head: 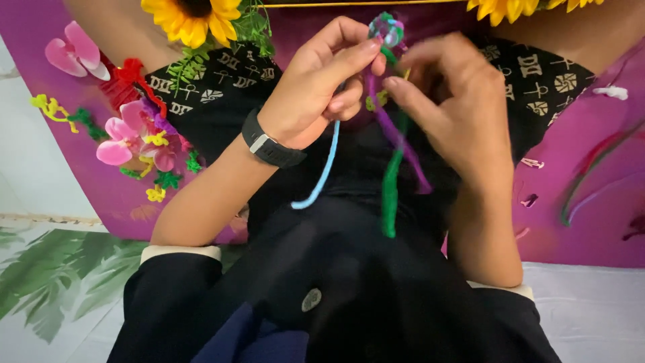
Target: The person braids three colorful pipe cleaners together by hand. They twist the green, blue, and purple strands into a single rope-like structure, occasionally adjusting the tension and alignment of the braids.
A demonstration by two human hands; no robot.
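Leftmost, far: one pink orchid point(72, 50) on the purple mat point(591, 202); nearer, a cluster of pink blooms point(131, 138) with yellow, green and red pipe-cleaner bits. Two sunflowers at the far edge: one point(191, 17) left of centre, one point(504, 7) cut off at right. Left hand point(316, 87), black watch point(269, 144) on its wrist, pinches the twisted bundle point(388, 30) between thumb and forefinger. Three stems hang from it at centre, over the black lap: one blue stem point(324, 168), one purple stem point(396, 134), one green stem point(391, 188). Right hand point(457, 107), blurred, has its fingers curled in, fingertips on the purple and green stems just below the bundle. Stem ends hang free, touching nothing. Open mat lies right of the right forearm; the left side is crowded with flowers.
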